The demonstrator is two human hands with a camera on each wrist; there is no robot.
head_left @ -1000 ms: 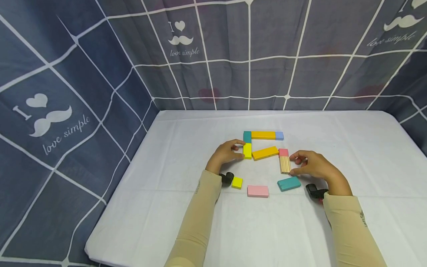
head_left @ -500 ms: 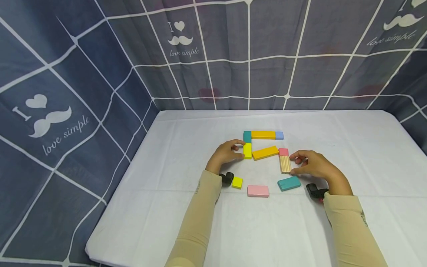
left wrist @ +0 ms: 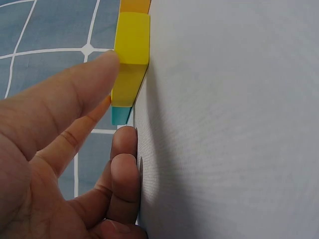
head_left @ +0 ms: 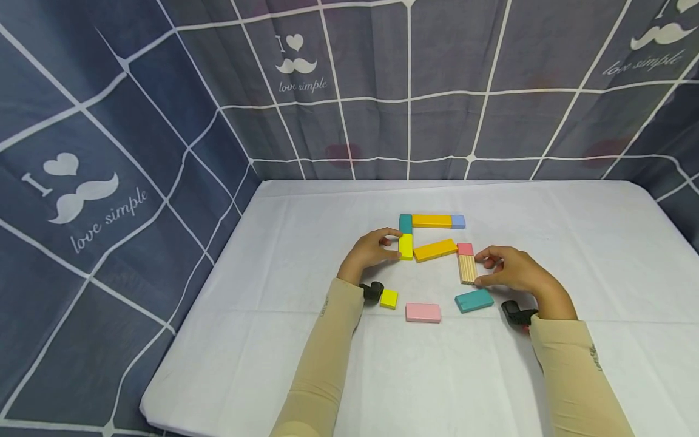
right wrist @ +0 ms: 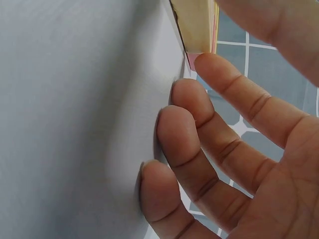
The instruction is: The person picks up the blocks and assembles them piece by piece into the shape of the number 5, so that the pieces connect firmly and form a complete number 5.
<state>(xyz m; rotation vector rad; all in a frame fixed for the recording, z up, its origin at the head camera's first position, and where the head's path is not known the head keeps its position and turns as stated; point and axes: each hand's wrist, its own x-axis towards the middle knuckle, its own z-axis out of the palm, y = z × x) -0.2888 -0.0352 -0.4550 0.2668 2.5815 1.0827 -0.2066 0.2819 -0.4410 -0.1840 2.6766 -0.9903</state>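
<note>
My left hand (head_left: 368, 249) is at the left side of a yellow block (head_left: 406, 247), thumb and index fingertips resting against it. In the left wrist view its thumb (left wrist: 94, 82) lies straight along the yellow block's edge. A teal block (head_left: 406, 224) adjoins the yellow one at its far end. My right hand (head_left: 510, 267) touches the right side of a striped wooden block (head_left: 466, 269) with thumb and index fingertips. A red-pink block (head_left: 465, 249) sits at the striped block's far end. Between both groups lies an orange block (head_left: 435, 250), slightly slanted.
Behind, a yellow-orange block (head_left: 431, 221) joins the teal block to a light blue block (head_left: 458, 222). Nearer lie a small yellow block (head_left: 389, 299), a pink block (head_left: 423, 313) and another teal block (head_left: 474, 300). A checked curtain (head_left: 371, 133) stands beyond the white table (head_left: 437, 382).
</note>
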